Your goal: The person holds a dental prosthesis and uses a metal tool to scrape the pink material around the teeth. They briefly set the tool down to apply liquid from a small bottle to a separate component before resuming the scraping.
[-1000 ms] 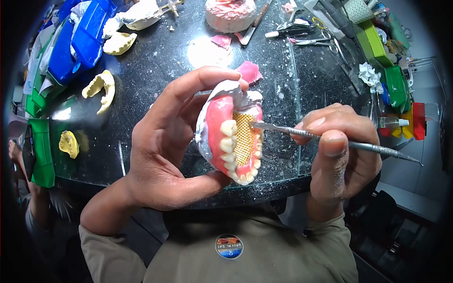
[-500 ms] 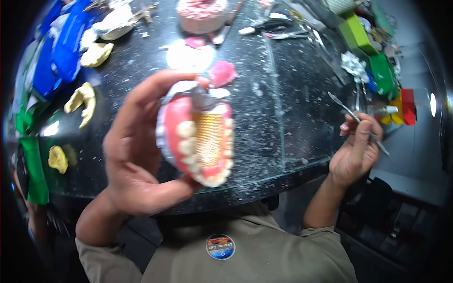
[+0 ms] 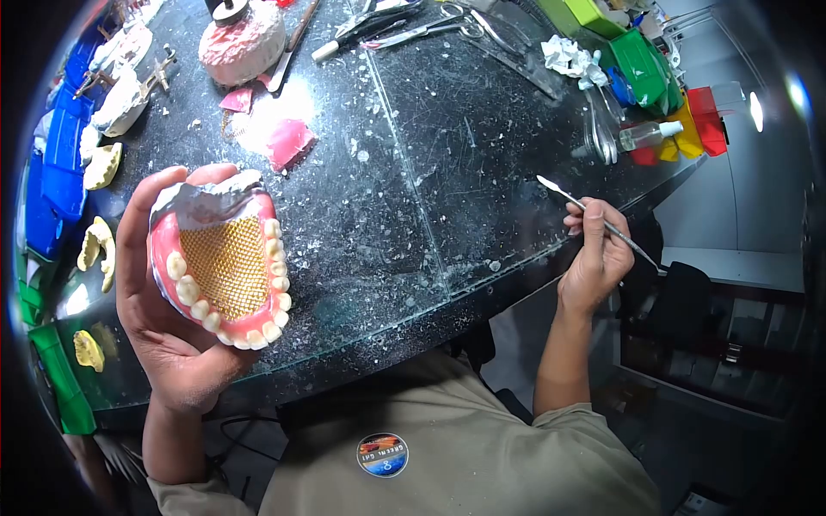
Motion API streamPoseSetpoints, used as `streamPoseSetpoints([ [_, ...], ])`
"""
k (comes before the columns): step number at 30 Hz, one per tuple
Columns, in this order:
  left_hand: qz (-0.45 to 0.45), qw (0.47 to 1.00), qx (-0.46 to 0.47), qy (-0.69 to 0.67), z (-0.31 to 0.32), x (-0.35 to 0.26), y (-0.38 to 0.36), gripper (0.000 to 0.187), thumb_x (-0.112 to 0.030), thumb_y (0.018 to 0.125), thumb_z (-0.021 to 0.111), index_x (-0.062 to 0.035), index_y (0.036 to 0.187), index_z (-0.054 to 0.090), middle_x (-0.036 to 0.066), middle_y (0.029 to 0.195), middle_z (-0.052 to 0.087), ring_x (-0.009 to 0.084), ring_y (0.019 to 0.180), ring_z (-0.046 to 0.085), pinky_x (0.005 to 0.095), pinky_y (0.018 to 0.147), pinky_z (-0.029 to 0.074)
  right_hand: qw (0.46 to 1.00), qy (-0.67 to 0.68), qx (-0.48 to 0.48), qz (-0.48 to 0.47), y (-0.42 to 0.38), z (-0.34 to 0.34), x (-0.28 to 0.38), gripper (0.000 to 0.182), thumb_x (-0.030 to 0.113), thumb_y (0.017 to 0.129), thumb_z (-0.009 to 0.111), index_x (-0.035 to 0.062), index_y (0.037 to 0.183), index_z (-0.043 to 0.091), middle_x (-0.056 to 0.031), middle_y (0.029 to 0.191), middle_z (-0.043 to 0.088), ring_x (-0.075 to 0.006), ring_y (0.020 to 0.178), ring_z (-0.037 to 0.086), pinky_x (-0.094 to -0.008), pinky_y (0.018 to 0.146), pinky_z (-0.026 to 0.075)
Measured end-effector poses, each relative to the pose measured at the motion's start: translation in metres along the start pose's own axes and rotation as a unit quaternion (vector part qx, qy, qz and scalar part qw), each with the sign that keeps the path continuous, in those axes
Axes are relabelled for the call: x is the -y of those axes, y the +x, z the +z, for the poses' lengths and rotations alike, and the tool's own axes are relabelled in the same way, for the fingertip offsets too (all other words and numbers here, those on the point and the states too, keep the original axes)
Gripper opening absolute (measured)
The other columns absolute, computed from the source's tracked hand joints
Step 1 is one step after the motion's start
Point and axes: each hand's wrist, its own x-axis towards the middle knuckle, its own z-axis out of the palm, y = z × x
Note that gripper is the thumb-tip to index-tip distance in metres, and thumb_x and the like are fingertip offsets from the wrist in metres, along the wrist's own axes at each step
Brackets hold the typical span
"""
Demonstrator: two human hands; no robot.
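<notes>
Left hand [image 3: 168, 348] wrapped around a U-shaped dental model [image 3: 225, 267]: pink gum base, cream teeth along the arch, gold woven mesh [image 3: 232, 273] across the palate, rough grey-white plaster at the back edge. Fingers behind and at the far rim, thumb low by the front teeth. Model is held at the left side of a glossy black speckled tabletop [image 3: 361, 258], mesh side facing up toward the camera.

Right hand [image 3: 600, 267] well apart from the left, near the table's front edge. Thumb and fingers pinch a slim silver metal instrument [image 3: 615, 230], its flat bright tip aimed away over the table. Tip seems clear of the surface, though depth is hard to judge.

Past the model: a bright pink wax-like piece [image 3: 290, 143]; beyond it, a round pink-and-white block [image 3: 243, 47] with a brown-handled knife [image 3: 297, 34] beside it. Left of the model, a pale yellow horseshoe-shaped piece [image 3: 96, 251] and a smaller yellow lump [image 3: 89, 351]. Toward the far right, crumpled white paper [image 3: 572, 60] and a clear bottle with a white cap [image 3: 650, 135].
</notes>
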Motion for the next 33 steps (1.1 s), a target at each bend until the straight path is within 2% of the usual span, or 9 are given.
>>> streamPoseSetpoints([
  [12,0.025,0.998,0.045,-0.028,-0.004,0.000,0.002,0.089,-0.004,0.059,0.072,0.0008,0.134,0.024,0.020,0.126,0.044,0.0225,0.112,0.050,0.0320,0.095,0.041,1.000,-0.005,0.026,0.015,0.001,0.003,0.005,0.012,0.006,0.086,0.057,-0.0058,0.088,0.059,-0.0125,0.082,0.062,-0.0137,0.069,0.059,-0.0231,0.064,0.049],
  [17,0.015,0.995,0.036,-0.087,-0.003,0.001,0.002,0.090,0.003,0.054,0.069,0.0018,0.133,0.024,0.021,0.126,0.043,0.0228,0.111,0.049,0.0318,0.093,0.042,0.998,0.040,0.030,0.038,0.005,0.014,0.015,0.018,0.012,0.089,0.054,-0.0049,0.088,0.059,-0.0129,0.079,0.062,-0.0125,0.064,0.055,-0.0239,0.061,0.044],
  [20,0.004,0.994,0.040,-0.097,-0.003,0.002,0.000,0.095,0.002,0.052,0.072,0.0018,0.133,0.023,0.024,0.126,0.041,0.0247,0.111,0.050,0.0331,0.092,0.043,0.984,0.148,0.094,-0.003,0.001,0.047,0.047,0.020,0.016,0.089,0.054,-0.0036,0.088,0.056,-0.0151,0.075,0.060,-0.0163,0.063,0.056,-0.0249,0.057,0.045],
  [23,0.017,0.994,0.053,-0.096,-0.004,0.001,0.002,0.091,0.006,0.054,0.067,0.0024,0.134,0.023,0.025,0.127,0.040,0.0246,0.111,0.050,0.0334,0.091,0.044,0.947,0.223,0.216,-0.081,-0.001,0.085,0.088,0.028,0.025,0.086,0.059,-0.0019,0.083,0.054,-0.0161,0.073,0.060,-0.0168,0.058,0.056,-0.0246,0.050,0.046],
  [24,0.017,0.993,0.056,-0.099,-0.005,0.001,0.002,0.091,0.007,0.054,0.066,0.0025,0.134,0.022,0.025,0.127,0.039,0.0247,0.111,0.050,0.0335,0.092,0.043,0.929,0.246,0.257,-0.104,0.000,0.094,0.096,0.027,0.025,0.085,0.061,-0.0019,0.086,0.056,-0.0146,0.074,0.061,-0.0174,0.060,0.058,-0.0254,0.052,0.047],
  [27,0.013,0.991,0.060,-0.121,-0.006,0.000,0.003,0.090,0.008,0.055,0.064,0.0029,0.134,0.021,0.025,0.128,0.038,0.0247,0.111,0.049,0.0337,0.092,0.043,0.908,0.188,0.312,-0.209,0.002,0.119,0.106,0.029,0.027,0.090,0.053,-0.0014,0.085,0.051,-0.0115,0.068,0.055,-0.0161,0.057,0.053,-0.0237,0.050,0.043],
  [33,0.011,0.987,0.058,-0.147,-0.008,-0.001,0.003,0.089,0.008,0.056,0.064,0.0037,0.133,0.021,0.024,0.128,0.037,0.0248,0.111,0.050,0.0341,0.092,0.044,0.909,0.174,0.322,-0.199,-0.002,0.133,0.110,0.028,0.026,0.088,0.056,-0.0017,0.084,0.053,-0.0101,0.067,0.056,-0.0156,0.057,0.055,-0.0236,0.050,0.044],
])
